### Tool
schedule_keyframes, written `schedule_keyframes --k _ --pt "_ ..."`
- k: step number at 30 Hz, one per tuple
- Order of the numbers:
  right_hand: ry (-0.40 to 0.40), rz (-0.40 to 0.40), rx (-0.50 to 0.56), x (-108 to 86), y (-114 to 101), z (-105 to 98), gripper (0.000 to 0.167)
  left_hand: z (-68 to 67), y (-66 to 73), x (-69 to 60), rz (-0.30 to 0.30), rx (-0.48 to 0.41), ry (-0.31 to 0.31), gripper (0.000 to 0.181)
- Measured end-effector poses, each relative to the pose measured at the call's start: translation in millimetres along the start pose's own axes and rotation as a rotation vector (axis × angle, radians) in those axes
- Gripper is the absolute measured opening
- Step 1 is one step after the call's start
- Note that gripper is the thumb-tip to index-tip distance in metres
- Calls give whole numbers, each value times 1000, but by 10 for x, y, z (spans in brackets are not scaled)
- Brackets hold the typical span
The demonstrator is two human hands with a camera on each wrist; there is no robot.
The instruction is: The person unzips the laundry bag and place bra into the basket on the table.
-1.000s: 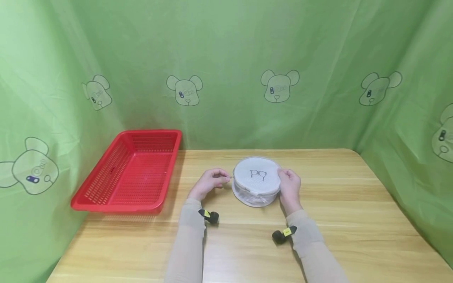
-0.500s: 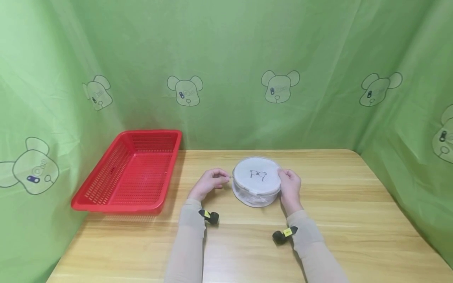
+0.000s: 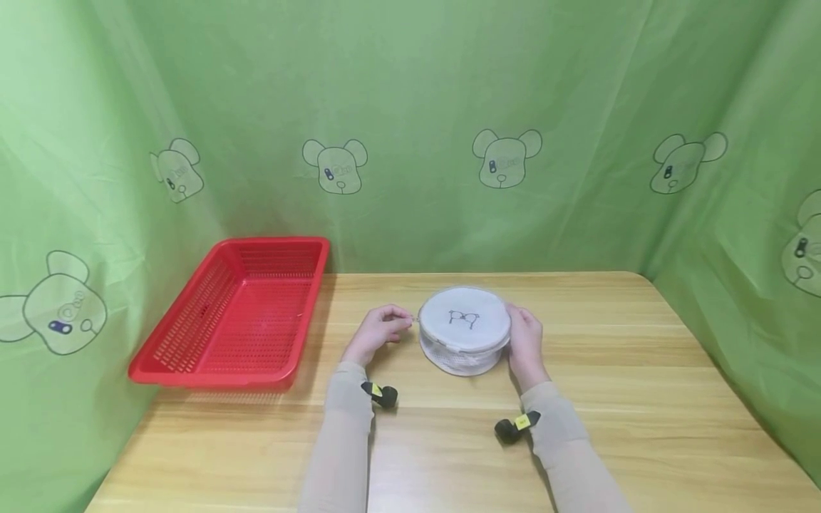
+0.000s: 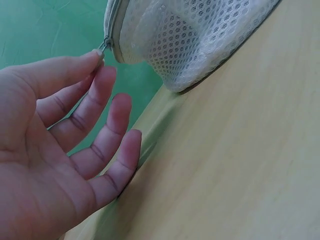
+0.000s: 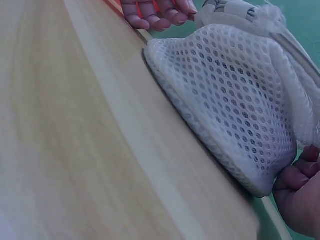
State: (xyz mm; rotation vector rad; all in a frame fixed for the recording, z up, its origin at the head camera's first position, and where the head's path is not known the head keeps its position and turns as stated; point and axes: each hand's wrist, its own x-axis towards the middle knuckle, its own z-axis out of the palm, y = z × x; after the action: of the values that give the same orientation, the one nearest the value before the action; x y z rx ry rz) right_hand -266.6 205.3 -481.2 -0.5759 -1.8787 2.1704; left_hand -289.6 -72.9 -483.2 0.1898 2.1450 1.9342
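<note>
A round white mesh laundry bag stands on the table, its flat lid printed with a small line drawing of glasses. A zipper runs around the lid's edge. At the bag's left side, my left hand pinches the small zipper pull between thumb and index finger, the other fingers loosely bent. My right hand holds the bag's right side; in the right wrist view its curled fingers lie against the mesh wall, and the fingertips are partly hidden behind the bag.
A red perforated plastic basket stands at the left of the wooden table. Green curtains with bear-head prints hang behind the table and at both sides.
The bag has turned and shifted slightly left. My right thumb has slid off the lid's edge to the bag's side. My left hand has moved slightly left, still pinching the zipper pull.
</note>
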Motion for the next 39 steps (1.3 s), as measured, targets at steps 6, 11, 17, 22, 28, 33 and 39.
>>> schedule_keyframes --k 6,11,17,22,28,33,39 --pt "-1 -7 38 6 11 -7 22 29 17 10 -13 -5 88 22" --pt "-5 -4 45 3 14 -7 23 76 39 8 -11 -1 183 21" --pt "-34 27 48 4 12 -13 26 141 52 15 -6 -29 281 20" --pt "-67 43 25 -4 4 -17 27 193 54 20 3 -55 338 18" --pt "-95 41 6 -20 0 -16 29 251 43 41 19 -69 394 14" --pt "-132 37 13 -20 14 -17 29 287 39 52 26 -80 419 13" --pt "-133 36 14 0 22 -16 26 293 38 50 16 -74 408 13"
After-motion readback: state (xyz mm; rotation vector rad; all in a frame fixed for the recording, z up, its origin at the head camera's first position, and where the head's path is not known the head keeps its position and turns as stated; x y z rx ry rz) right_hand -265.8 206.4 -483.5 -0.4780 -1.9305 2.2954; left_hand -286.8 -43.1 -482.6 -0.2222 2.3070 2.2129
